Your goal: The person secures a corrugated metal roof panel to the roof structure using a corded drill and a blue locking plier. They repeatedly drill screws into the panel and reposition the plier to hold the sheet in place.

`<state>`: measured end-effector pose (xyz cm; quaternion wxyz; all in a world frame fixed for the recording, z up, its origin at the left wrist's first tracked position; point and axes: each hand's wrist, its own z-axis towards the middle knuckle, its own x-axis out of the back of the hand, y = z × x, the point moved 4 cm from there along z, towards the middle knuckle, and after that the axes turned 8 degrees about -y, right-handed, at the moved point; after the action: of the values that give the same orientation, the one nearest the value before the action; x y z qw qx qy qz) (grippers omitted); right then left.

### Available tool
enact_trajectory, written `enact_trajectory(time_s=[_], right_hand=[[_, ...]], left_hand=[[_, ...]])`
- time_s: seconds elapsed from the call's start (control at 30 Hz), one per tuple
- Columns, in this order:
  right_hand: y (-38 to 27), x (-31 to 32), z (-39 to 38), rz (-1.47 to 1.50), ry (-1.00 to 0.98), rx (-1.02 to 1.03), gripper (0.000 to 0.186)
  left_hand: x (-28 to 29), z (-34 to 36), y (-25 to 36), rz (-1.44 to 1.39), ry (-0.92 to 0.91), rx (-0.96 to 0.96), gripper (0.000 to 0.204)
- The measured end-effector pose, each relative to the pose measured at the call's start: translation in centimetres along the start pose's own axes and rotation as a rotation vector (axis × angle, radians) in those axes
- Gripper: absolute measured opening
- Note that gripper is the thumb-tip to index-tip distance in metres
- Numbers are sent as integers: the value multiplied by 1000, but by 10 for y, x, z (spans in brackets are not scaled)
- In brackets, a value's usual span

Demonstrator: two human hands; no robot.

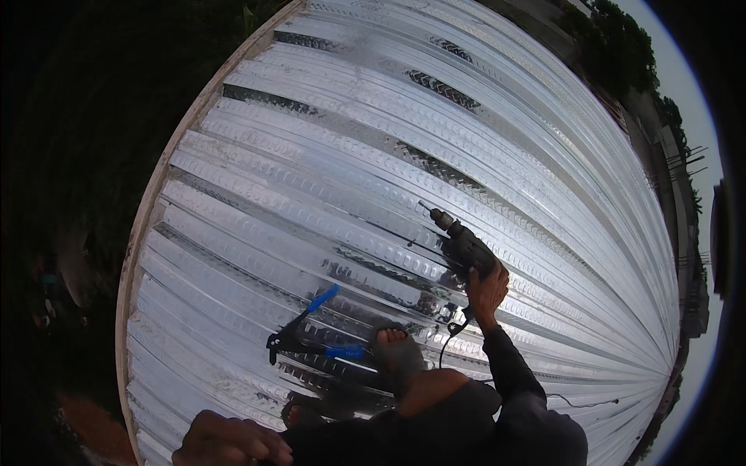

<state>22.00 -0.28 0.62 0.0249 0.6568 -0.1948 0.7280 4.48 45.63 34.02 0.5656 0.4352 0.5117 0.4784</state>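
My right hand is wrapped round the grip of a dark power drill. The drill's bit points up and to the left, over the ribbed metal sheeting. At the lower left edge, my left hand is closed with its fingers curled; whatever it may hold is hidden. A hand riveter with blue handles lies spread on the sheeting, between my left hand and the drill. Its lower handle reaches close to my bare foot.
A dark cord hangs below the drill, and a thin cable lies to the right. The sheeting ends on the left at a pale curved edge, with dark ground beyond. Trees and structures stand past the far right side.
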Motion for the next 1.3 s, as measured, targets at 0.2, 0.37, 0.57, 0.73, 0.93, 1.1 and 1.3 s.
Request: enact_trajectory(time_s=[0.2, 0.37, 0.57, 0.73, 0.93, 1.1, 1.3], right_hand=[[63, -15, -51, 303, -259, -413, 78], [89, -44, -60, 785, -339, -689, 88], [73, -47, -54, 1351, -477, -894, 39], [62, -48, -47, 1411, -301, -1104, 43], [64, -11, -16, 1340, -501, -1160, 44], [51, 21, 49, 1320, -634, -1129, 37], [28, 63, 69, 1313, -584, -1224, 34]], left_hand=[[11, 49, -83, -145, 557, 367, 28], [0, 32, -118, -516, 599, 663, 24], [-29, -23, -154, -720, 684, 887, 8], [-95, -50, -145, -578, 765, 1215, 11], [-150, -20, -94, -381, 546, 1464, 17], [-176, 82, -55, -549, 519, 1211, 16], [-166, 191, -21, -446, 468, 1064, 13]])
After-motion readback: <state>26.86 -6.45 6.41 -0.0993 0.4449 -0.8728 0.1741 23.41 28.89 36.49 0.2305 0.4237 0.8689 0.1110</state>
